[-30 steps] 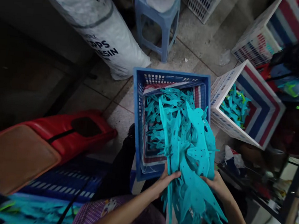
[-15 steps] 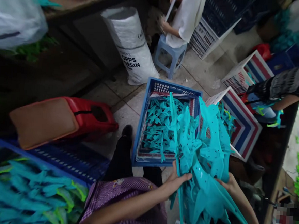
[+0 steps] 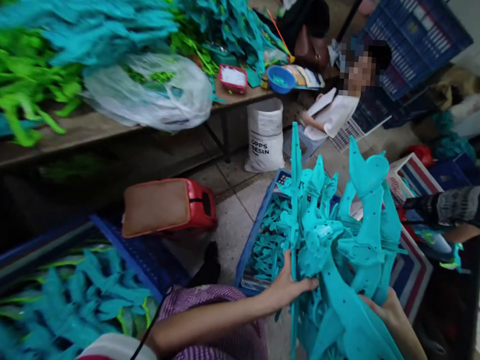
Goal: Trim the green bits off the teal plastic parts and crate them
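Observation:
Between my two hands is a big bundle of turquoise plastic parts (image 3: 342,253), flat and pointed, with small holes in them. My left hand (image 3: 290,285) clasps its left side, thumb across the front. On the right side my right hand (image 3: 385,311) grips the bundle, its fingers partly hidden behind the parts. Beyond the bundle stands a blue crate (image 3: 252,241) on the floor, holding many smaller turquoise pieces (image 3: 266,247); the bundle covers much of it.
A red padded stool (image 3: 159,207) and a white resin sack (image 3: 265,143) stand on the floor. At left, a crate (image 3: 108,234) holds turquoise and green parts. Heaped parts load a long bench (image 3: 67,149). One person (image 3: 335,112) sits beyond; another's sleeve (image 3: 456,206) shows at right.
My view has swung left and up, bringing the loaded bench into sight. The bundle stays in both hands and now covers more of the blue crate.

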### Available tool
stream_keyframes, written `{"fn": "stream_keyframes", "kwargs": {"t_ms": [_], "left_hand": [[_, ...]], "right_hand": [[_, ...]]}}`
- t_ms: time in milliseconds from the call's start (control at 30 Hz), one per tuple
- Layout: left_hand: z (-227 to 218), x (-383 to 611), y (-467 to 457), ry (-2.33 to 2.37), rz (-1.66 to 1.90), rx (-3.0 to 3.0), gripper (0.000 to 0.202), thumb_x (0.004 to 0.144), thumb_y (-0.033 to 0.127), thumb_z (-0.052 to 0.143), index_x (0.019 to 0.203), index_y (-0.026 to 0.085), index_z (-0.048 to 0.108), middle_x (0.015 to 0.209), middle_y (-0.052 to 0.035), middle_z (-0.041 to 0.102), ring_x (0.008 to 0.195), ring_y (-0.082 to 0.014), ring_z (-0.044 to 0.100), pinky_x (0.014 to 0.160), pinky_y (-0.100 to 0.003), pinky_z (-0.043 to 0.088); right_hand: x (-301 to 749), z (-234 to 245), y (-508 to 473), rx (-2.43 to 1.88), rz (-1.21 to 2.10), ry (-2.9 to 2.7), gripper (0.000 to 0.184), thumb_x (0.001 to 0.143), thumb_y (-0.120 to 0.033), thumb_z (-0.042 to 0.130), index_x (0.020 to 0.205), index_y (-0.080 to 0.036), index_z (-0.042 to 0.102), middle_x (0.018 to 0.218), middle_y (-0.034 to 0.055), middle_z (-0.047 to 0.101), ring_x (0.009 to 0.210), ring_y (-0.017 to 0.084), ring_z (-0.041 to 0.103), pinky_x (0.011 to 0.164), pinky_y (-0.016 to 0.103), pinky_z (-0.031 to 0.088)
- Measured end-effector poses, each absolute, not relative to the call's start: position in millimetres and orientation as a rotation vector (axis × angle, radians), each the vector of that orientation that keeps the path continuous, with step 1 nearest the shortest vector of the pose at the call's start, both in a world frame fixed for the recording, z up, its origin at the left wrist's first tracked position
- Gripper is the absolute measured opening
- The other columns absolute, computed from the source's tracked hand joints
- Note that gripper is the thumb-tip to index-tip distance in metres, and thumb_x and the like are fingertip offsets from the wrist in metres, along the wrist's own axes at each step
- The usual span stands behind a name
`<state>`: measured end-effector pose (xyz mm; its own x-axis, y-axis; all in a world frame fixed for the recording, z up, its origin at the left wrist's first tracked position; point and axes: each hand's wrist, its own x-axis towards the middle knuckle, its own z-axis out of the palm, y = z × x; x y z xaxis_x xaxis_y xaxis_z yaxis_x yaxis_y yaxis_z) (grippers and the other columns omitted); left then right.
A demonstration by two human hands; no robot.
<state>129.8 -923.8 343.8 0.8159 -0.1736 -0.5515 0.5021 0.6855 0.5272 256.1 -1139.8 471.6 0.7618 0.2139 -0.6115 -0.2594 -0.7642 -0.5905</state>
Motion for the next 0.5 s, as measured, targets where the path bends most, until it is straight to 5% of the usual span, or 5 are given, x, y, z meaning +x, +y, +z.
{"fn": "stream_keyframes", "kwargs": {"t_ms": [233,500], "left_hand": [[374,134,-777,0.467,-0.067,0.792,0.119,0.073,0.045,0.081,0.157,0.028,-0.002,0.158,-0.0142,0.034,0.142,-0.0323,0.04,0.117,-0.05,0.035],[431,144,-725,0.469,0.379,0.908,0.101,0.077,0.039,0.08,0.153,0.031,0.015,0.153,-0.0091,0.041,0.14,-0.0307,0.042,0.116,-0.048,0.036]], "right_hand": [[282,482,-980,-2.264,0.83,-0.179,0.063,0.061,-0.054,0.086,0.109,-0.017,0.072,0.106,0.0162,0.074,0.095,0.039,0.072,0.073,0.045,0.063],[330,534,-888,-2.187,0.816,-0.606,0.058,0.062,-0.052,0.086,0.105,-0.016,0.072,0.098,0.0131,0.076,0.094,0.037,0.072,0.075,0.042,0.064]]}}
